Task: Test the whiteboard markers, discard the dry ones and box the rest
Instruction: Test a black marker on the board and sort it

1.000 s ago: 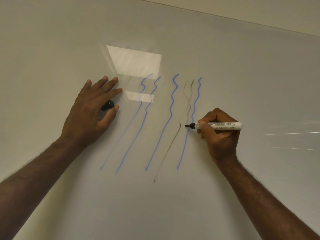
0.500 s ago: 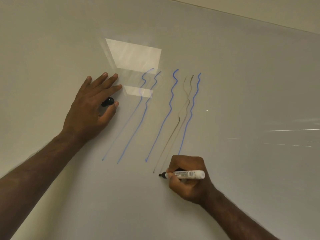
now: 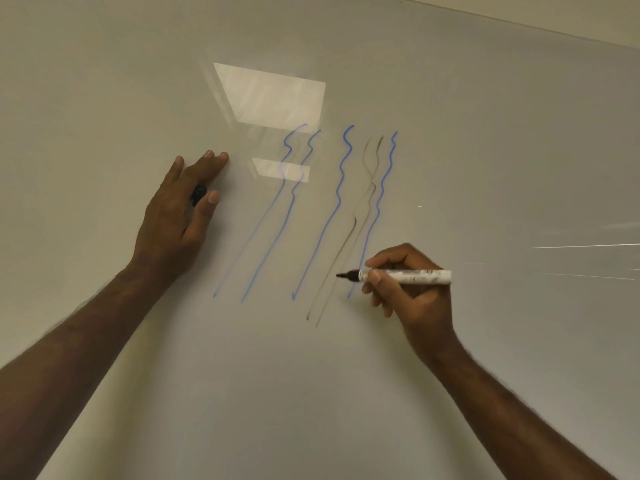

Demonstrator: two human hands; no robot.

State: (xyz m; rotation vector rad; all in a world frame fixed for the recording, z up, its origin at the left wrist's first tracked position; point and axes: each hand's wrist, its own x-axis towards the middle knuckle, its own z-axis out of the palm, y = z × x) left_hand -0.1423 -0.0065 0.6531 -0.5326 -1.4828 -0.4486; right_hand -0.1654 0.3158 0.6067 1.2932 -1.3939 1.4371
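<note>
The right hand's (image 3: 412, 292) fingers (image 3: 375, 277) curl round a white marker (image 3: 405, 276) lying level, its black tip pointing left of them beside the lower ends of the faint grey strokes (image 3: 349, 237) and blue wavy lines (image 3: 332, 216). The left hand (image 3: 176, 220) lies spread with straight fingers on the whiteboard (image 3: 485, 133), pinning a black cap (image 3: 199, 195) between thumb and forefinger. Both forearms reach up from the lower corners.

One marker (image 3: 405, 276), one black cap (image 3: 198, 195), two hands, one whiteboard (image 3: 485, 150), four blue lines, two faint grey lines.
</note>
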